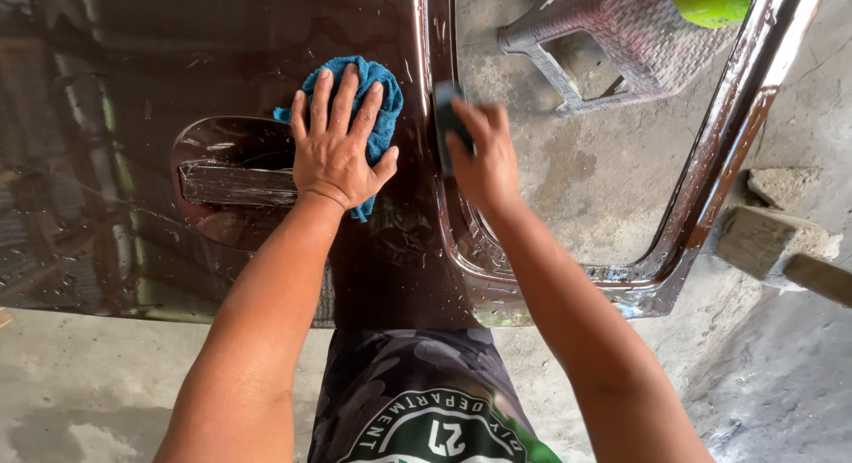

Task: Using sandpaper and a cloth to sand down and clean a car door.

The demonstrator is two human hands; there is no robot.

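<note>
A wet, glossy dark brown car door (115, 81) lies flat in front of me, its chrome handle (235, 183) set in a recess. My left hand (337, 143) presses flat on a blue cloth (380, 99) just right of the handle, fingers spread. My right hand (479, 157) grips a small dark grey block (445, 117), like a sanding or polishing pad, held against the edge of the door's window frame (710, 161).
Through the window opening I see concrete floor (586, 179) and a grey plastic stool (621, 37) with a green object (710, 1) on it. Concrete chunks (772, 237) lie at the right.
</note>
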